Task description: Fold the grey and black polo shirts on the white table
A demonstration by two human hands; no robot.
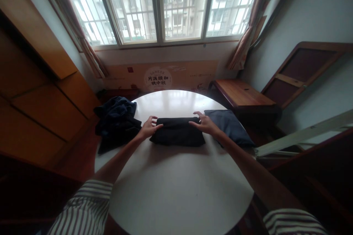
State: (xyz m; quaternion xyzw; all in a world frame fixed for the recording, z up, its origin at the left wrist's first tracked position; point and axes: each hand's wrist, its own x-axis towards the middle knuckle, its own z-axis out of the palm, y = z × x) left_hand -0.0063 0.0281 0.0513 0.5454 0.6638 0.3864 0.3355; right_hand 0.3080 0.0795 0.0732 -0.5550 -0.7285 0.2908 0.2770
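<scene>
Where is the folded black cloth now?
Head view: the folded black cloth sits on the white table between the left hand and right hand, a crumpled dark garment to its left, a flat navy one to its right.

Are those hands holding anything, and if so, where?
The left hand and right hand are on the two ends of the folded black garment, fingers over its top edge; whether they grip or only rest cannot be told.
</scene>
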